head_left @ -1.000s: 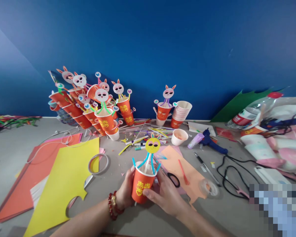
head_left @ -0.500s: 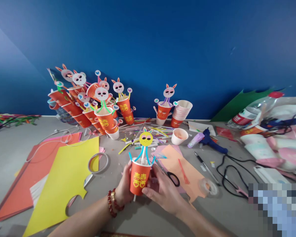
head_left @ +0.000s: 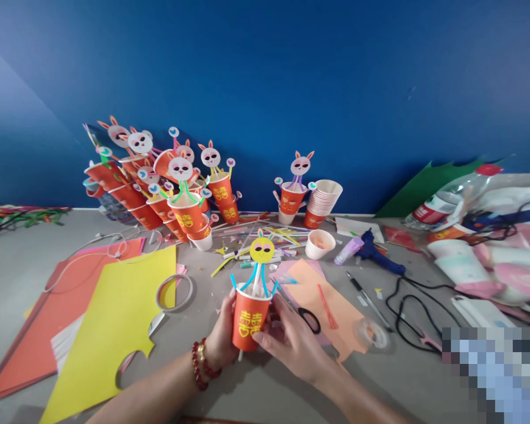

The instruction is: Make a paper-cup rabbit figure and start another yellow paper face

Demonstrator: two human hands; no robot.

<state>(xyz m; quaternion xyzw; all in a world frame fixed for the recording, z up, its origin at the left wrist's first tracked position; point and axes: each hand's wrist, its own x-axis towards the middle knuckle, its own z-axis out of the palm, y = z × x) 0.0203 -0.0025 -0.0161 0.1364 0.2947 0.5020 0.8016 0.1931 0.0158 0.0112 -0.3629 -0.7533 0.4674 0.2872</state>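
An orange-red paper cup (head_left: 242,306) with gold Chinese characters stands upright between my two hands above the near part of the table. My left hand (head_left: 223,341), with a red bead bracelet (head_left: 199,368) at the wrist, is wrapped round the cup's left side. On the other side my right hand (head_left: 294,338) grips it, thumb on the front and fingers partly hidden behind. A yellow rabbit face (head_left: 262,250) tops a white straw rising from the cup. Blue pipe-cleaner limbs (head_left: 265,280) bend over the rim. The straw's lower end pokes out below the cup.
Finished rabbit cups (head_left: 185,218) crowd the back left, near a stack of cups (head_left: 324,203). Yellow paper (head_left: 101,318) and a tape roll (head_left: 189,294) lie at left. Scissors (head_left: 309,320), a pen (head_left: 366,297), clear tape (head_left: 373,334) and a blue glue gun (head_left: 382,259) lie at right.
The whole view has shifted very slightly. Both hands keep the same hold on the cup, and nothing else has visibly moved.
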